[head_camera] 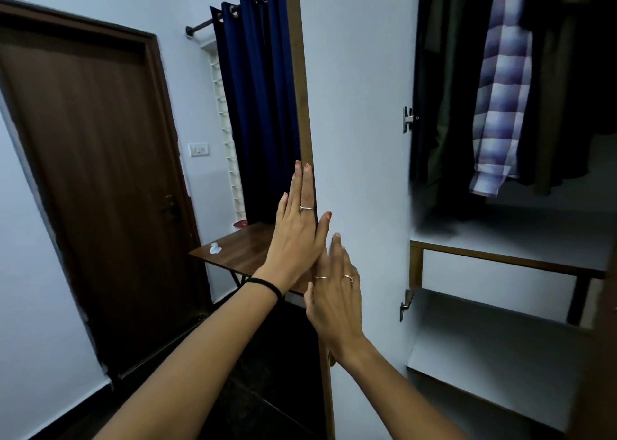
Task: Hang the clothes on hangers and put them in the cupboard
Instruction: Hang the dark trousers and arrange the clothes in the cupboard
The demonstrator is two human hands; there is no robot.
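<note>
Cupboard door [360, 105] stiff, hinged, light to swing. Left hand [295, 236] flat on door's outer edge; right hand [335, 297] flat on inner face. Clothes [500, 105] hang right of door, soft.

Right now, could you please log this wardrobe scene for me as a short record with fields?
cupboard door: open, edge toward the camera
left hand: fingers straight, flat against the door's outer edge
right hand: fingers straight, on the door's inner face
hanging clothes: dark garments and a checked shirt in the upper compartment
shelves: white, nothing visible on them
side table: behind the door
</note>
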